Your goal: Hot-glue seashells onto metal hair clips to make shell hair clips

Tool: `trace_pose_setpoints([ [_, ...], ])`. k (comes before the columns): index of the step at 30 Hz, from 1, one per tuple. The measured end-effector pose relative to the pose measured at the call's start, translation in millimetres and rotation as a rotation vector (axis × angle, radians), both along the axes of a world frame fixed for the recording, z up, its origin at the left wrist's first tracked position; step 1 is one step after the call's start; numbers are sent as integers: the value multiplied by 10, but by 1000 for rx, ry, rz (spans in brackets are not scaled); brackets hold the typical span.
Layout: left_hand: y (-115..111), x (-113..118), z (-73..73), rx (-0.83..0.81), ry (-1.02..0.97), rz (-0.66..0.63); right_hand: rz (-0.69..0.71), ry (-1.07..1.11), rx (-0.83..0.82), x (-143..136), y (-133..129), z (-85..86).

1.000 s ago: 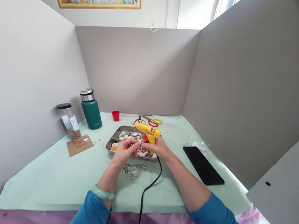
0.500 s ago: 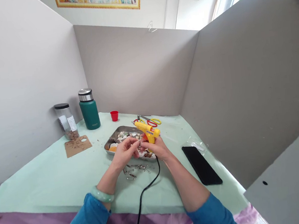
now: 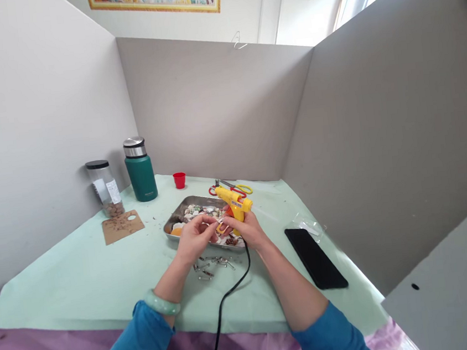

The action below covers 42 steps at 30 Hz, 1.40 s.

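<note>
My right hand (image 3: pixel 246 230) is closed around a yellow glue gun (image 3: pixel 235 204), whose nozzle points up and to the left. Its black cord (image 3: pixel 229 292) runs down over the table edge. Close beside it, my left hand (image 3: pixel 198 235) pinches something small at the fingertips, too small to make out. The fingertips of both hands meet above a metal tray (image 3: pixel 173 238) holding shells and pebbles, with an orange shell (image 3: pixel 176 231) at its left end. Several small metal pins or clips (image 3: pixel 206 272) lie on the cloth below my hands.
A green bottle (image 3: pixel 141 176), a clear jar (image 3: pixel 108 194), a brown board (image 3: pixel 123 227) and a red cup (image 3: pixel 179 180) stand or lie to the left and back. Scissors (image 3: pixel 241 188) lie behind the tray. A black phone (image 3: pixel 315 258) and clear plastic bag (image 3: pixel 308 225) are at right.
The glue gun has shifted slightly right and tipped a little in my right hand. My left hand stays at about the same place, its fingertips still against the right hand's.
</note>
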<state>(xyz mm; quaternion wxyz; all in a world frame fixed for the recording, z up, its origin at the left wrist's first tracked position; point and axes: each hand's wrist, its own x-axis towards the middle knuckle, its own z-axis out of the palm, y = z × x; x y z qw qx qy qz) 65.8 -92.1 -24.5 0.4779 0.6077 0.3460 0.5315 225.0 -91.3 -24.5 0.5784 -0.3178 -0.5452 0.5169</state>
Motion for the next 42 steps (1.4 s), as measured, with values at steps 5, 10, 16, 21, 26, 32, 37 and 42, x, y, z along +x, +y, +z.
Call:
trace_pose_setpoints([
  [5, -42, 31, 46, 5, -65, 25, -13, -2, -14, -10, 14, 7],
  [10, -55, 72, 65, 1, -128, 13, 17, -31, -8, -23, -7, 14],
  [16, -4, 71, 55, 5, -154, 90, 74, -93, -14, -4, -38, 35],
  [21, -9, 71, 70, 20, -131, 88, 94, -141, -9, 5, -34, 40],
  [26, -17, 82, 61, 1, -108, 19, 43, -140, 14, -23, -10, 19],
  [32, 20, 64, 11, -65, -96, -54, 28, -110, 27, -44, -36, 52],
  [37, 27, 65, 7, -65, -105, -42, 12, -76, 19, -46, -54, 64],
  [42, -14, 75, 47, -61, -91, 38, -11, -50, -1, -42, -31, 47],
])
